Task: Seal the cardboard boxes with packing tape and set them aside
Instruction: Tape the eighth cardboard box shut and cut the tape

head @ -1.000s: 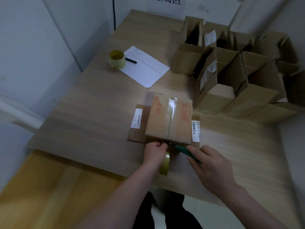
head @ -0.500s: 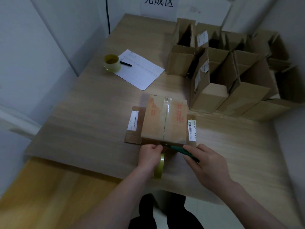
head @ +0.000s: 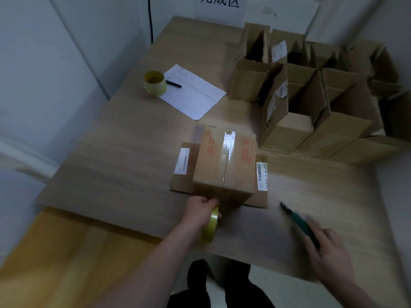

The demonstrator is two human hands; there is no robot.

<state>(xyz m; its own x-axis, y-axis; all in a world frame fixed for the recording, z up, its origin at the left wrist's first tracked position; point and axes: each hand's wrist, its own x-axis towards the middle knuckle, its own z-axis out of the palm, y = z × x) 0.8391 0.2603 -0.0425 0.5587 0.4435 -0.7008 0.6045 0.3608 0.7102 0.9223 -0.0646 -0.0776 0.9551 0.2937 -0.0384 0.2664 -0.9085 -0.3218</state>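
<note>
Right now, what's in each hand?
Left hand: holds the tape roll.
Right hand: holds the green cutter.

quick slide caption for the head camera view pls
Left hand holds yellow packing tape roll against brown cardboard box; right hand holds green-handled cutter.

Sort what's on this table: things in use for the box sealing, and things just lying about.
In use:
left hand gripping tape roll
right hand holding green cutter
taped box
open boxes waiting

Lying about:
spare tape roll
paper sheet
black pen on it
</note>
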